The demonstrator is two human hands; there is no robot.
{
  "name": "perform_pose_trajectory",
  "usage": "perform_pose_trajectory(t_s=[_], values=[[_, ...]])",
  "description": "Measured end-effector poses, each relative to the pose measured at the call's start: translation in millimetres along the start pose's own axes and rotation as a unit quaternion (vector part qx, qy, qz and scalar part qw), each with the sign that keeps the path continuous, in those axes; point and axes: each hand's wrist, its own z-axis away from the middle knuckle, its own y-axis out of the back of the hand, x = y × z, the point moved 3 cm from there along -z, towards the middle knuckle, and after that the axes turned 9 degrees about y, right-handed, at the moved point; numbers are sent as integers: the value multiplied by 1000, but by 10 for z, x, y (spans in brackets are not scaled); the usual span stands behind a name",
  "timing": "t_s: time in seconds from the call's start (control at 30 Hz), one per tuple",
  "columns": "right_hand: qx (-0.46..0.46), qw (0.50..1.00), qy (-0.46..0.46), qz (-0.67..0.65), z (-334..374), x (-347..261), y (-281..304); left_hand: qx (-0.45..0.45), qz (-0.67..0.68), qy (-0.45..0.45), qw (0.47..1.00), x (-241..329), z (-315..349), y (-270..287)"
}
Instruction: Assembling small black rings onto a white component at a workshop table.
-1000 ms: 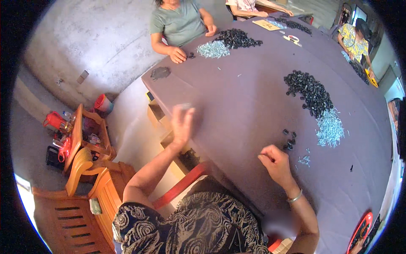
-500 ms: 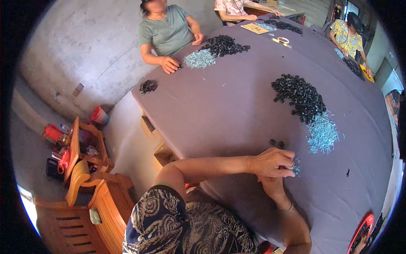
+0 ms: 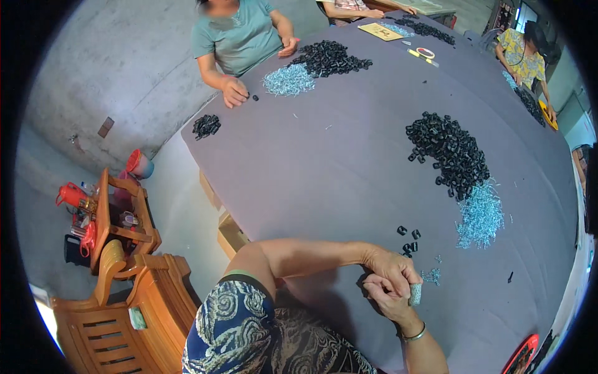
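Close to the table's near side, my left hand (image 3: pixel 393 267) and my right hand (image 3: pixel 387 300) are pressed together, fingers closed. What lies between them is hidden or too small to make out. A pale, speckled wrapping (image 3: pixel 415 294) covers one digit beside them. Just past my fingers is a small scatter of silvery-blue slender bits (image 3: pixel 431 275). Several small black plastic pieces (image 3: pixel 409 249) lie beyond my left hand. Farther off, a big heap of black pieces (image 3: pixel 450 153) adjoins a heap of silvery-blue bits (image 3: pixel 481 215).
A grey-purple cloth covers the table (image 3: pixel 324 181). Across it, a person in a green shirt (image 3: pixel 240 40) sits by another black heap (image 3: pixel 330 58). A person in yellow (image 3: pixel 522 56) works at the far right. A wooden bench (image 3: pixel 124 311) stands left; a red-rimmed object (image 3: pixel 522 354) is at lower right.
My joined hands have shifted left and down in the picture, uncovering the silvery-blue scatter and more of the loose black pieces. The person in green has drawn a hand away from a black piece.
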Motion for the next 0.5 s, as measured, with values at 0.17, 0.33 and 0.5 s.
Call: perform_pose_trajectory(t_s=[0.17,0.33,0.5], values=[[41,904,292,308,-24,-96,-13,4,-23,7,1000,-120,12,129],[136,955,152,214,-245,-254,136,215,-185,-97,954,326,246,187],[213,908,166,320,-225,-275,235,406,-275,-182,852,533,409,240]])
